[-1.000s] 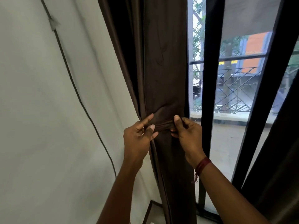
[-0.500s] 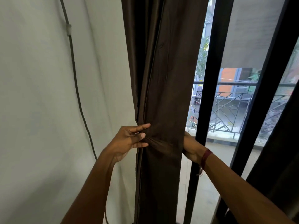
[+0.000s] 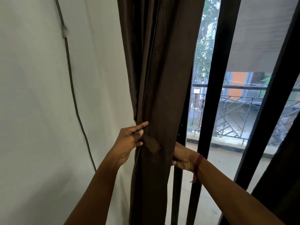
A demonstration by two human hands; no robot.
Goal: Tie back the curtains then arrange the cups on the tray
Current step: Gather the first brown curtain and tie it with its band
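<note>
brown curtain [image 3: 162, 78] bunched into a column between white wall [image 3: 32, 111] and black window frame [image 3: 211, 95]; tie band [image 3: 151, 144] crosses its front at hand height; left hand [image 3: 128, 142] pinches the band's left end, thumb against curled fingers, index straight along the fabric; right hand [image 3: 182, 157] at the curtain's right edge, fingers hidden behind the cloth, grip can't be judged; red thread [image 3: 198, 163] on that wrist

No words, numbers or brand marks can be read anywhere. A small pale panel [image 3: 196, 91] by the railing [image 3: 235, 101] outside is too blurred to make out.
</note>
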